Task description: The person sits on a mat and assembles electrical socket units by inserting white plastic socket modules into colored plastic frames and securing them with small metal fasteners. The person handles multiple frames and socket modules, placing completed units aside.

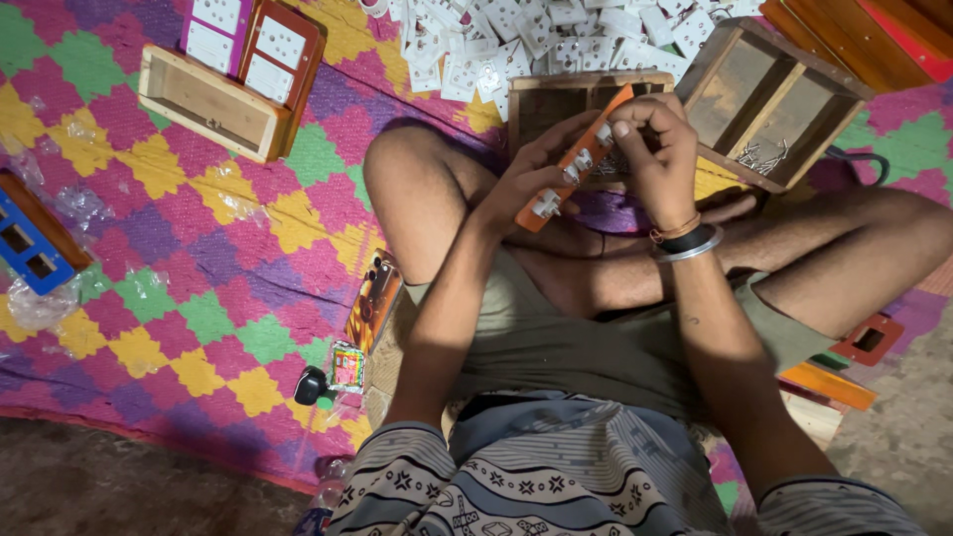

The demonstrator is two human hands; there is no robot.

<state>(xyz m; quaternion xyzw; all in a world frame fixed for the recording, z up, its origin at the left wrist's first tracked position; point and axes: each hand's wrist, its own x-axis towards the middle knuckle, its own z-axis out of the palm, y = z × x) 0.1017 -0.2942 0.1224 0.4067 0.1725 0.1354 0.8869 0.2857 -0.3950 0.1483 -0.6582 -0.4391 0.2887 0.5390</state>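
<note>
Head view: I am gripping one orange plate (579, 159) with my left hand (531, 174), right hand (655, 149) pinching a white switch (604, 134) on it, above two wooden boxes (764, 99) at the mat (199, 298) edge.

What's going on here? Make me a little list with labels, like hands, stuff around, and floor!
left hand: holds the orange panel from below
right hand: fingertips pinch a small white part on the panel
panel: tilted, white switch parts fitted on it
nearby: wooden box with screws inside, pile of white switches
floor: colourful zigzag mat
person: sits cross-legged
</note>
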